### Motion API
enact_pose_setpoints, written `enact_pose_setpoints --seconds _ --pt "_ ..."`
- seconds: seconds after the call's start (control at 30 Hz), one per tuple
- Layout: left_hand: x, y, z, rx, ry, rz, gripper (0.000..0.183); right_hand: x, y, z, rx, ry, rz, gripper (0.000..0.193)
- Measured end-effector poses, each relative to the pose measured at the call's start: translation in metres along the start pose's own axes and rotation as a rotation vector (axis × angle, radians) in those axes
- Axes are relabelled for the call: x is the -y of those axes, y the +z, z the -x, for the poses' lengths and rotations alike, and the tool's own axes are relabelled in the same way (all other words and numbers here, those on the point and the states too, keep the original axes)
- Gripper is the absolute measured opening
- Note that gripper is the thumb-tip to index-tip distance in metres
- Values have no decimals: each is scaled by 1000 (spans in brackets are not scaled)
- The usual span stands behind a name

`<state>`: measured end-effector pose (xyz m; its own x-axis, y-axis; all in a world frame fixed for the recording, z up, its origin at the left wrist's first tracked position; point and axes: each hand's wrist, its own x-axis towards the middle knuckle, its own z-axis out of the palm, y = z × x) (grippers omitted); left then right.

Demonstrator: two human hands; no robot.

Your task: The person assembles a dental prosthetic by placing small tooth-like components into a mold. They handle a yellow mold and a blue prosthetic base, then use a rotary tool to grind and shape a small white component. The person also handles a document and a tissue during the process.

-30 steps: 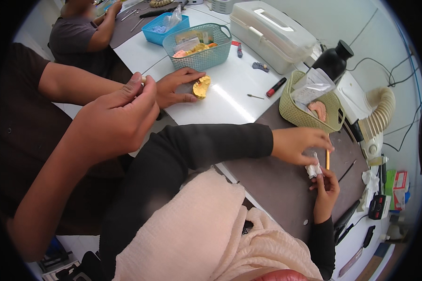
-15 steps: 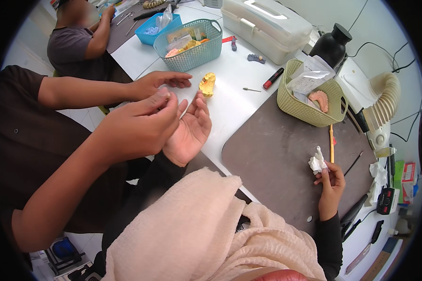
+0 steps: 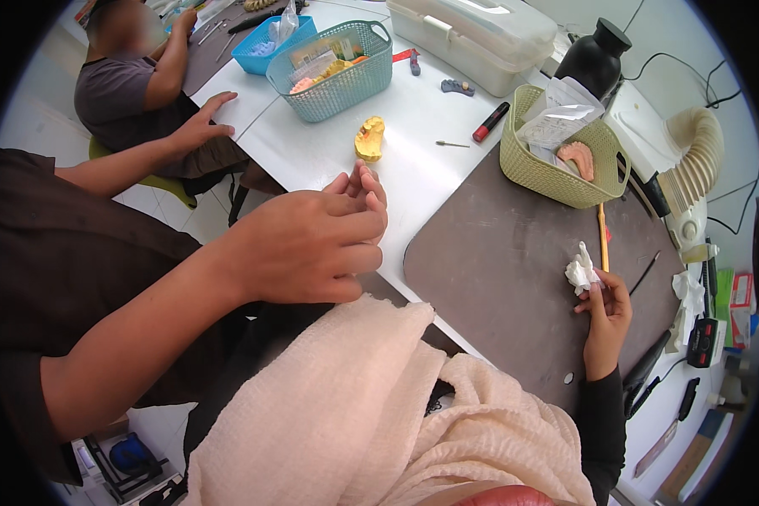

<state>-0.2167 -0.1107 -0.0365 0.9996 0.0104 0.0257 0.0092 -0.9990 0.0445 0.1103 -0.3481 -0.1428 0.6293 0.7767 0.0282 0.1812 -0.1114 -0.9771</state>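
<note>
My right hand [image 3: 605, 316] is closed on a crumpled white tissue [image 3: 581, 269], held over the dark mat. Toward the table's near left edge, my left hand [image 3: 368, 187] points its slightly curved fingers upward. Most of its palm is covered by the hand of a co-worker [image 3: 308, 244], bent over it from the left. Whether anything lies between these two hands is hidden. Just beyond my left fingertips, a yellow dental cast [image 3: 369, 139] stands on the white table.
A teal basket [image 3: 337, 95] with casts and a blue basket [image 3: 253, 59] stand at the far left. A green basket [image 3: 557, 187] holds a pink cast and packets. Near it lie a red-and-black marker [image 3: 491, 122] and a thin bur [image 3: 453, 144]. Another person [image 3: 126, 93] sits beyond.
The co-worker's near hand has come over my left palm, and their other hand has drawn back to the left. My right hand keeps hold of the tissue. The view has shifted slightly.
</note>
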Motion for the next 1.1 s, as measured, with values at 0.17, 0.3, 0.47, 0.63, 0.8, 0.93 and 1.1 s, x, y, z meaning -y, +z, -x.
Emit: enact_pose_setpoints --seconds 0.17,0.3,0.47,0.63,0.8,0.93,1.1 --pt "-1 -2 0 34 -10 -14 16 -1 0 0 1 13 -4 21" --pt "0 -13 -5 18 15 69 22 -4 -3 1 -6 13 -12 21" --pt "-13 19 -33 -353 -258 2285 34 -5 -8 -1 -85 -16 -31 23" --pt "-37 54 -100 -421 -162 2753 47 -4 -17 -17 -307 -193 -47 43" --pt "-50 56 -137 -225 -186 2793 59 11 -12 -13 -443 -388 543 50" --pt "-64 48 -161 9 -259 2735 62 40 -8 1 -282 -672 701 36" --pt "-85 55 -187 186 -342 2643 59 59 9 18 -152 -665 757 23"
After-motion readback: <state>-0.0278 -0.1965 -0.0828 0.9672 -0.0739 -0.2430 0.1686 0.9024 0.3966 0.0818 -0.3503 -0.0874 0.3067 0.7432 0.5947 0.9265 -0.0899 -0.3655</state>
